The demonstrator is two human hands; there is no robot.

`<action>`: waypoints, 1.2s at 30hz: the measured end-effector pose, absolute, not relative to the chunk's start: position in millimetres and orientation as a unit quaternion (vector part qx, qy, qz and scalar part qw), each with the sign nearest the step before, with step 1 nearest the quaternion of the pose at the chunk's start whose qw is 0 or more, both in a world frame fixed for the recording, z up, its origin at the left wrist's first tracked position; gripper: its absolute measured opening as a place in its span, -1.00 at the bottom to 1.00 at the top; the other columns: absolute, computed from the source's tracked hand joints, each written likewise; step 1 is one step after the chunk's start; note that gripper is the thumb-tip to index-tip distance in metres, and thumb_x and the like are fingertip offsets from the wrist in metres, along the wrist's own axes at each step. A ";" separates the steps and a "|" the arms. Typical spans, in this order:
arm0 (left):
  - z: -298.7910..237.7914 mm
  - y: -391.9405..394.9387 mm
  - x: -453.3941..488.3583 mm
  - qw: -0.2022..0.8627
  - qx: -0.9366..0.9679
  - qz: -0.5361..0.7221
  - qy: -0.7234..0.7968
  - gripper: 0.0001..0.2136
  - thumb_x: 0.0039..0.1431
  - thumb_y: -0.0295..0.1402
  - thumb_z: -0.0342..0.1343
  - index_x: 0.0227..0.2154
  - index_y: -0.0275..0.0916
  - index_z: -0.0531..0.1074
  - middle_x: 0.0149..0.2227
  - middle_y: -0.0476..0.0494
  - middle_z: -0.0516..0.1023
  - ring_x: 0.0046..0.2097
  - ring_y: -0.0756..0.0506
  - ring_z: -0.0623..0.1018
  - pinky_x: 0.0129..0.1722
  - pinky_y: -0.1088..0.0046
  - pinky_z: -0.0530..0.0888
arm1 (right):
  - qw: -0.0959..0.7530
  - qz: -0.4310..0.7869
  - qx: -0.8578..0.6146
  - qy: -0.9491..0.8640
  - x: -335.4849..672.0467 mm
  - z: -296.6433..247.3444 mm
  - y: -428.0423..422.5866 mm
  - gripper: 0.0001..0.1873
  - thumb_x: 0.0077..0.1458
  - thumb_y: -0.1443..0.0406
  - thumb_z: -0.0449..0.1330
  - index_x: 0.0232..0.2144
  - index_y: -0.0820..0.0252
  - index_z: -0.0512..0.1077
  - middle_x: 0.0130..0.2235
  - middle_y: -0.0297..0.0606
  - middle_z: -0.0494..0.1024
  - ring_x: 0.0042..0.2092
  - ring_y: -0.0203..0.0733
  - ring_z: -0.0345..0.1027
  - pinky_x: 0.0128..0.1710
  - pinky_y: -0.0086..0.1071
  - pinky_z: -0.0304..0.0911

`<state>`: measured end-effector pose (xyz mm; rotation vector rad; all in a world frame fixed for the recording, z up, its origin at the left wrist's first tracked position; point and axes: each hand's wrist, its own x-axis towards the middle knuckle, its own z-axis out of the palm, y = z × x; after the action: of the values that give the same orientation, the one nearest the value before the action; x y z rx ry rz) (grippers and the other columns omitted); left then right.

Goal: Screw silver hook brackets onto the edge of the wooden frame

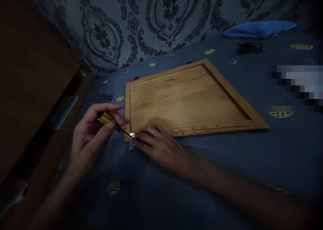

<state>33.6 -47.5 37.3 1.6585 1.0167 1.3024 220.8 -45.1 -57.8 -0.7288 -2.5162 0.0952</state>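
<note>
My left hand (88, 135) is closed around the yellow-and-black handle of a screwdriver (106, 118), whose shaft slants down to the right. Its tip meets a small shiny metal bracket (132, 135) at the near left corner of a framed wooden panel (176, 95). Part of the bracket hangs below the panel's near edge. My right hand (161, 144) lies over that edge, its fingertips pressed against the bracket from the right. Those fingertips partly hide the bracket and the screwdriver's tip.
The panel lies on a dark blue cloth with yellow prints. Small dark holes (193, 129) run along its near edge. A blue cloth (259, 29) and a dark bundle (249, 48) lie behind, a grey tangle (106, 97) at left. Brown wooden furniture (32, 65) stands left.
</note>
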 end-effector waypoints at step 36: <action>46.7 -18.5 53.9 0.609 0.624 0.425 0.243 -0.77 0.33 -0.24 0.21 -0.38 -0.29 0.54 -0.69 0.23 -0.10 -0.70 0.17 -0.15 -0.68 0.65 0.00 | 0.266 0.029 -0.274 -0.924 220.9 -56.8 -46.6 -0.75 0.42 0.36 0.10 0.03 0.27 0.51 0.08 -0.20 0.62 0.07 -0.03 0.35 0.05 -0.12 0.29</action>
<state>53.9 -18.5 46.7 1.4404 0.5608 0.9826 220.9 -46.6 -56.8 -0.7390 -2.4940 0.0772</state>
